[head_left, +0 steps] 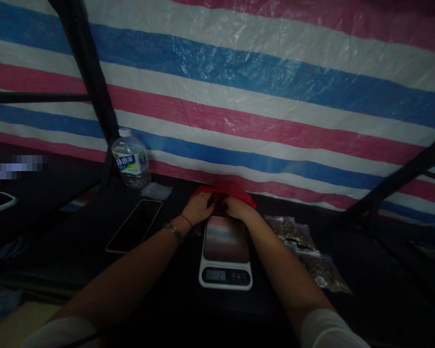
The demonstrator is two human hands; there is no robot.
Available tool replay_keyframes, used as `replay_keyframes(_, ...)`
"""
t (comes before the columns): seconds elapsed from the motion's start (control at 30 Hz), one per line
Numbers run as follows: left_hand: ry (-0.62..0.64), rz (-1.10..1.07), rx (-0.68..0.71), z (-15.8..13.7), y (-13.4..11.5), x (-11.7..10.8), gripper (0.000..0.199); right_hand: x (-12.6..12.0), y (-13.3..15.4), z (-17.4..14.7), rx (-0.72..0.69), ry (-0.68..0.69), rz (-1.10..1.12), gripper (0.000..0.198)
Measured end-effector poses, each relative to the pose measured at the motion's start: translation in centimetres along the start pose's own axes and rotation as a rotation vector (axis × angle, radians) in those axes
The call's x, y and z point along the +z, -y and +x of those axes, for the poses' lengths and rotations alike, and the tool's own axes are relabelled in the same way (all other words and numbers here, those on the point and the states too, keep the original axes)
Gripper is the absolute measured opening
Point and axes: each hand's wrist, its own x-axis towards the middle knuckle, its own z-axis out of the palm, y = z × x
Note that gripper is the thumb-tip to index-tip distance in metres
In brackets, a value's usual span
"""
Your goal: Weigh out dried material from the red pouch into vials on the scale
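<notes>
Beyond the kitchen scale, both hands are at a crumpled red bag (232, 189). My left hand (199, 205) has its fingers closed at the bag's near left edge. Opposite it, my right hand (238, 208) grips the near right edge. Something dark shows between the fingertips, too dim to make out; part of the fingers is hidden in the bag. The white digital scale (224, 284) has a lit display that seems to read 27. Its shiny plate (226, 241) lies between my forearms and reflects the striped sheet.
To the right lie several small clear bags (321, 270) of brownish dried pieces. A phone (136, 226), a small clear packet (157, 191) and a large plastic bottle (131, 162) are on the left. Behind hangs a striped plastic sheet (239, 116), with dark metal posts (89, 72) before it.
</notes>
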Motion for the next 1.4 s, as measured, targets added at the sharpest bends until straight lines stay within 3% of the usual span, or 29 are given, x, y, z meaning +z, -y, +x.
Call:
replay_keyframes(0.27,0.007,0.054,-0.030,-0.1,-0.3,-0.2,0.032,0.6,-0.7,0.3,-0.117,-0.003,0.007,0.029)
replay_keyframes(0.67,0.001,0.055,-0.021,-0.2,-0.2,-0.2,0.030,0.4,-0.8,0.2,0.041,0.046,-0.018,0.023)
replay_keyframes(0.9,-0.006,-0.002,0.015,0.0,-0.3,-0.3,0.034,0.1,-0.3,0.0,0.015,-0.013,-0.016,0.023)
replay_keyframes(1.13,0.056,-0.003,-0.003,0.1,-0.6,-0.5,0.033,-1.1,-0.4,-0.1,0.013,-0.262,0.100,0.020)
replay_keyframes(1.4,0.061,-0.101,-0.023,0.2,-1.3,-0.4,0.029,-1.6,0.8,-0.3,-0.194,-0.484,0.179,0.019)
